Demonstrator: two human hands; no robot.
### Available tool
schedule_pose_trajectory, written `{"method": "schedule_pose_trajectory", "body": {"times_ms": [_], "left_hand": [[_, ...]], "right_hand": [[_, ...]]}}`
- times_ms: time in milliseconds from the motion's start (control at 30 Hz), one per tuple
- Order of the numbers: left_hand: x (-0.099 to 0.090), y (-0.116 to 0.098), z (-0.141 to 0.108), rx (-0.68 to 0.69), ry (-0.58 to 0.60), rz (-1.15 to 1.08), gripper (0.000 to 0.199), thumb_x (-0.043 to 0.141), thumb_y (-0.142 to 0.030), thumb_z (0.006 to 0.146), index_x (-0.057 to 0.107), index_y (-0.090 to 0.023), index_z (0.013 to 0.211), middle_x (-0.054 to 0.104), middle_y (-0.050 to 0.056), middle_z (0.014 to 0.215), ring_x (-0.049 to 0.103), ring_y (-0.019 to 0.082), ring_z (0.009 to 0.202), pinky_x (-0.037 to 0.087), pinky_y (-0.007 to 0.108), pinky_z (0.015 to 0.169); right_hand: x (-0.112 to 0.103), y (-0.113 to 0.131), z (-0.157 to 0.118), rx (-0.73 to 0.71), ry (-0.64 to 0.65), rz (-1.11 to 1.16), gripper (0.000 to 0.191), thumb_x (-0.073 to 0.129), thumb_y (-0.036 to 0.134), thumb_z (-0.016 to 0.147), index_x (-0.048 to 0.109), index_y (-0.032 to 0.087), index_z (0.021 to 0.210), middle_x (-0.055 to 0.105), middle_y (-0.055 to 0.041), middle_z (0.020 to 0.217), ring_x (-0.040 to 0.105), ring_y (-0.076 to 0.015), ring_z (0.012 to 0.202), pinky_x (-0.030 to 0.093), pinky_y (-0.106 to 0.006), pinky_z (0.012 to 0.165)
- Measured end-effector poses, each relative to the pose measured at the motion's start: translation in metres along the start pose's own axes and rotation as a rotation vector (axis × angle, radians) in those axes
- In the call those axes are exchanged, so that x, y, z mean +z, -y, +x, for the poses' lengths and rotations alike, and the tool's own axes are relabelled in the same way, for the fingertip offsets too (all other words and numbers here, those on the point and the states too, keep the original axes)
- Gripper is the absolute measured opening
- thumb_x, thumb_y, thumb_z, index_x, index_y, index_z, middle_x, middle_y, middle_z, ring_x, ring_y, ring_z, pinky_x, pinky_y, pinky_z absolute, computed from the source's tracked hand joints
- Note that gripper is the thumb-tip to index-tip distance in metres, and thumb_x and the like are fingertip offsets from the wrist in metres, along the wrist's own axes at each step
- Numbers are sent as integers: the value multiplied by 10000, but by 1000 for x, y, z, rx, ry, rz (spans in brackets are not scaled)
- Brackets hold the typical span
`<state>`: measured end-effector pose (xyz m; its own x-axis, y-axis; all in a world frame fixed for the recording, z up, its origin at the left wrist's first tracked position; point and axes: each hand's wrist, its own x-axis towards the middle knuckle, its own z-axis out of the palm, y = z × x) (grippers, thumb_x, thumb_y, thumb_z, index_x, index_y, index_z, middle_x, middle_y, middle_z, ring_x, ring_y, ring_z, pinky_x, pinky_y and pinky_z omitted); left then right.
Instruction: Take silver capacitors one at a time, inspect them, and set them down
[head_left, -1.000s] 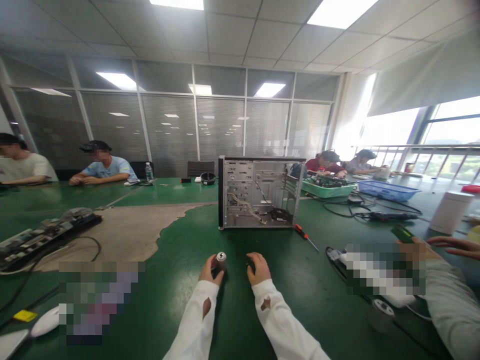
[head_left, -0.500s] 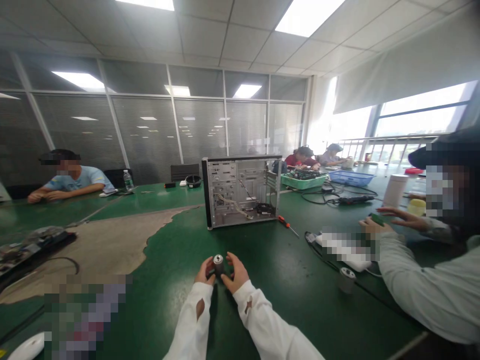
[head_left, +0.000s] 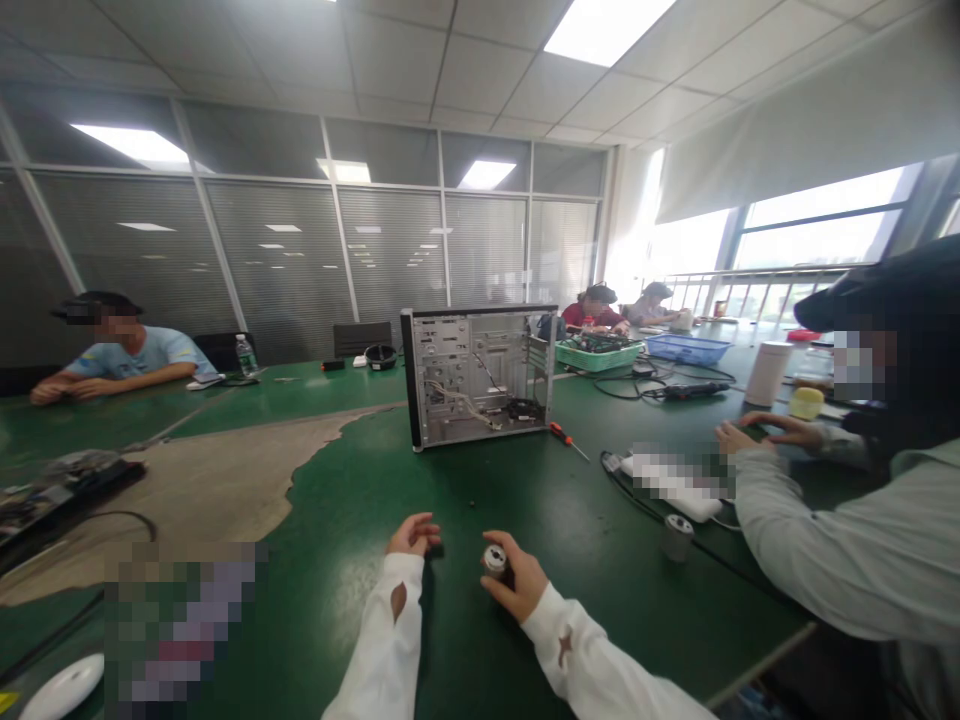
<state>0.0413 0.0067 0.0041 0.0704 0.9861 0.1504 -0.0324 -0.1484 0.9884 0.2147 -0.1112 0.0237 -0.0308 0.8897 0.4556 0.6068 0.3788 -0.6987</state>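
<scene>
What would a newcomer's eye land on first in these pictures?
The open computer case stands upright on the green table straight ahead, its bare metal interior and wires showing. Nearest the viewer, the right hand grips a small metal cylinder, while the left hand is open and empty beside it. A red-handled screwdriver lies on the table just right of the case.

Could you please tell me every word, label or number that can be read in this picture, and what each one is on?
None can be read.
The metal cylinder in the right hand: its end shows no legible marking.
The water bottle: label too small to read.
The computer case: no legible print.
</scene>
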Motion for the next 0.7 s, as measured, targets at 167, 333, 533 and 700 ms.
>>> {"method": "schedule_pose_trajectory", "body": {"times_ms": [167, 333, 533, 700], "left_hand": [[-4, -1, 3, -27, -41, -20, 284, 465, -103, 502, 533, -115, 778, 606, 22, 600, 582, 134, 495, 439, 229, 469], [-1, -1, 2, -37, -38, -21, 272, 442, -100, 509, 538, -125, 761, 599, 7, 593, 570, 110, 478, 432, 211, 464], [-3, -1, -3, -24, -46, -11, 253, 466, -118, 516, 538, -132, 758, 602, 9, 601, 577, 118, 494, 438, 215, 473], [-9, 0, -8, -18, -53, 9, 241, 471, -129, 523, 531, -131, 757, 608, 18, 602, 583, 124, 496, 437, 215, 459]], "right_hand": [[-65, -29, -76, 60, -141, -132, 405, 447, 330, 677, 395, 192, 1054, 579, -34, 841, 561, -151, 759, 433, -256, 692], [-133, -91, -127, 291, -578, -483, 468, 410, 452, 648, 406, 182, 1030, 536, -73, 905, 545, -215, 805, 425, -336, 727], [-183, -141, -132, 381, -711, -728, 612, 447, 440, 580, 376, 89, 1075, 481, -132, 916, 472, -299, 880, 390, -432, 752], [-149, -103, -113, 135, -812, -882, 473, 462, 307, 632, 410, 158, 1078, 397, -149, 1100, 379, -315, 1013, 298, -467, 837]]}}
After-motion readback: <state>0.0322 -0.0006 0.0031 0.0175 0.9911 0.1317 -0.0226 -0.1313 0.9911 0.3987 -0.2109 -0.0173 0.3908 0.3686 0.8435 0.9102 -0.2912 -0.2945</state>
